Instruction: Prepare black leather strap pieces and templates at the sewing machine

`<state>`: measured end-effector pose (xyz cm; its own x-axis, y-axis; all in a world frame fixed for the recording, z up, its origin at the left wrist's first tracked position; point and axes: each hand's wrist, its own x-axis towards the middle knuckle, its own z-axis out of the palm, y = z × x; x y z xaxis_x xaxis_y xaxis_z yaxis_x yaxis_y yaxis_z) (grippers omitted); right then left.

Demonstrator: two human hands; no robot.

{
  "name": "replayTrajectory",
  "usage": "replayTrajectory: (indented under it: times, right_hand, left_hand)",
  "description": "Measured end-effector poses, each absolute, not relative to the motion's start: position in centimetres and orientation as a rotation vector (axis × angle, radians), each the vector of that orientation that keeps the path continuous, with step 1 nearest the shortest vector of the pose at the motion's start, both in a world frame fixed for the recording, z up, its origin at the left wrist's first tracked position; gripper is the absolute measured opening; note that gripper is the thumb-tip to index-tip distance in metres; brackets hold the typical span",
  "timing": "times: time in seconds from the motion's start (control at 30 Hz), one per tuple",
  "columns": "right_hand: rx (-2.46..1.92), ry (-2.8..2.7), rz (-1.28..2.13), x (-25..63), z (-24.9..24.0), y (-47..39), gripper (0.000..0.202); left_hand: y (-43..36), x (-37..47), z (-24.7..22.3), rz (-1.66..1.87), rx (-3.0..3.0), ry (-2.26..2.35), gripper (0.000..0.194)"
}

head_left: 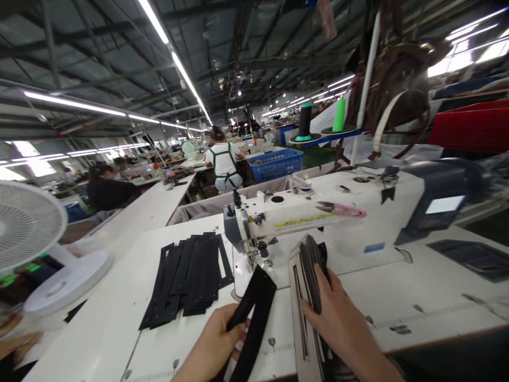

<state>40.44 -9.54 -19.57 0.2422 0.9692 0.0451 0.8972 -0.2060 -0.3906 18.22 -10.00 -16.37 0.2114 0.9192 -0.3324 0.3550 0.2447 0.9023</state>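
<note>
Before the sewing machine (374,225), I see one black slotted piece (261,310) pinched in the left hand (220,337).

Its thumb and fingers are closed on the piece, whose far end lies close to the sewing head (243,233); I cannot tell if they touch. The fingers of the right hand (340,315) grip a tilted stack (297,289) of slotted pieces, just beside. To do this well, I would hold the single piece flat, with light fingers away from the needle, and hold the stack's edges together. Counting: one single piece, one held stack and one pile of black pieces (191,278), both too overlapped for counting inside; two thread cones (305,121), one pair of pink-handled snips (350,210), one white fan (29,233).
</note>
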Motion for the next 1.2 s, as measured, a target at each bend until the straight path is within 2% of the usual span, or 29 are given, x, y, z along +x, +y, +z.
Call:
replayTrajectory:
  times: [0.2,0.4,0.47,0.6,0.7,0.77,0.87,0.97,1.07,1.2]
  right_hand:
    - [-2.134,-1.727,0.233,40.8,-21.6,-9.2,0.065]
    - [-2.035,-1.738,0.172,41.3,-23.5,-9.0,0.065]
    - [-2.005,-1.729,0.106,41.2,-23.9,-8.9,0.062]
    - [-2.029,-1.713,0.068,40.9,-23.7,-8.8,0.059]
    - [-2.095,-1.755,0.202,40.7,-22.4,-8.8,0.063]
    - [-2.149,-1.745,0.267,40.5,-21.1,-9.0,0.065]
    - [-2.159,-1.707,0.318,40.2,-19.5,-9.3,0.068]
    - [-2.051,-1.664,0.365,40.2,-19.0,-9.6,0.065]
    - [-1.898,-1.615,0.408,40.4,-19.4,-9.8,0.057]
    - [-1.761,-1.560,0.458,40.5,-20.1,-10.0,0.057]
  left_hand:
    - [-6.8,13.0,-14.0,0.949,1.438,1.565,0.035]
    - [-1.4,13.7,-15.8,1.048,1.693,1.868,0.059]
    - [-1.4,14.4,-17.0,0.861,1.972,1.960,0.059]
    - [-1.6,13.9,-18.8,0.273,2.343,2.132,0.045]
    - [-2.0,13.3,-18.8,0.305,2.335,2.221,0.050]
    - [-3.1,14.4,-18.5,0.502,2.424,2.135,0.053]
    - [-6.1,18.2,-18.1,0.852,2.335,1.626,0.045]
    - [-8.4,22.7,-17.9,0.761,1.873,1.334,0.045]
    - [-8.0,25.7,-18.2,0.662,1.613,1.319,0.057]
    - [-5.9,26.3,-18.8,0.598,1.460,1.330,0.067]
